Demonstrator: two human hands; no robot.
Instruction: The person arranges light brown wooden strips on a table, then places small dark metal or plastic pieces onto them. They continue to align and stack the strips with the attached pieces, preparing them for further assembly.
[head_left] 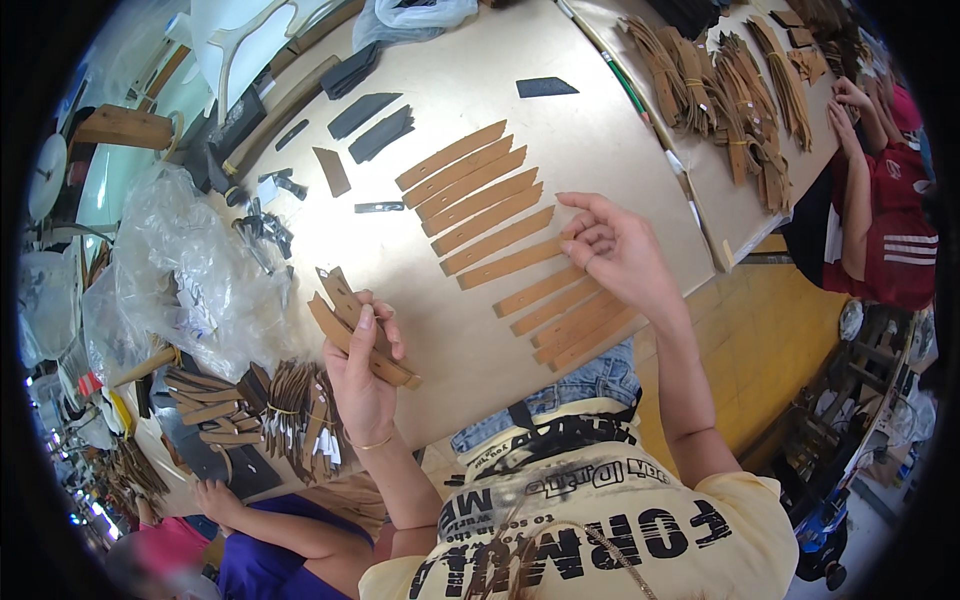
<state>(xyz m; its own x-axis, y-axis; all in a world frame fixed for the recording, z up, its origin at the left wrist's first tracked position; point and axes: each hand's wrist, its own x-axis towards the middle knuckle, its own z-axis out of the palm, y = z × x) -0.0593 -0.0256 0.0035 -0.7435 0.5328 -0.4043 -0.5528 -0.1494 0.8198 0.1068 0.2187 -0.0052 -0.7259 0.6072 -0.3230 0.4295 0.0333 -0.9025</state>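
Note:
My left hand (pixel 362 362) is closed around a small stack of tan leather strips (pixel 348 318), held just above the near edge of the worktable (pixel 450 90). My right hand (pixel 615 250) hovers with fingers curled over a row of several tan strips (pixel 500 215) laid side by side across the table. Its fingertips touch the strips near the row's lower end, and it holds nothing that I can see.
Dark grey pieces (pixel 372 125) lie further up the table. Clear plastic bags (pixel 190 270) and bundled strips (pixel 285 415) sit at the left. Another table at the upper right carries tan strip bundles (pixel 720 90), with a person in red (pixel 885 230) beside it. Another person's hand (pixel 215 495) is at lower left.

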